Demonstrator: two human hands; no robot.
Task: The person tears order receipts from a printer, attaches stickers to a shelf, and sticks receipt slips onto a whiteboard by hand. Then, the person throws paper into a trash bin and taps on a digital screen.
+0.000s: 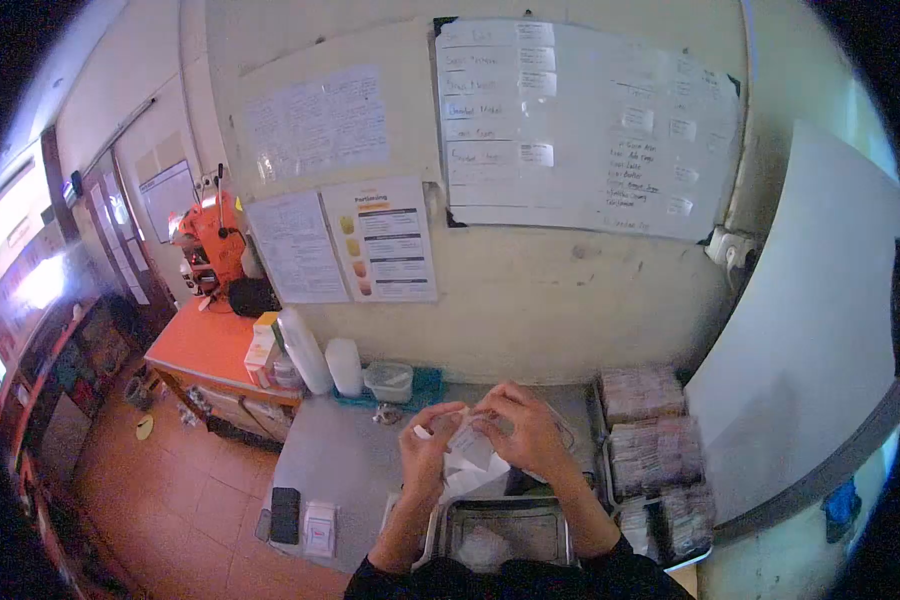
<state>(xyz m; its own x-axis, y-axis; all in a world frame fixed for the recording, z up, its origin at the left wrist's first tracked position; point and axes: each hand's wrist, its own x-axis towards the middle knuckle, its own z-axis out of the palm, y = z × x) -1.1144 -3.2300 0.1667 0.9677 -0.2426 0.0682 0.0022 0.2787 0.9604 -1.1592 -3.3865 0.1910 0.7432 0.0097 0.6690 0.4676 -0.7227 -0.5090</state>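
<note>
Both my hands are raised in front of me over the grey table (340, 460), fingertips pinched. Between them is a small white slip (464, 438), thin like a label or paper; its exact kind is unclear. My left hand (427, 450) grips its left side, and my right hand (523, 430) pinches the upper right. Just below lie white papers (475, 477), partly hidden by the hands. Closest to my body sits a metal tray (543, 515) with a whitish, clear-looking heap (483, 547) inside.
Stacks of small packets (655, 455) fill a tray at right. A dark phone-like object (285, 515) and a white packet (320, 528) lie at left. Along the wall stand a plastic tub (388, 381) and white cup stacks (305, 352). A whiteboard (585, 130) hangs above.
</note>
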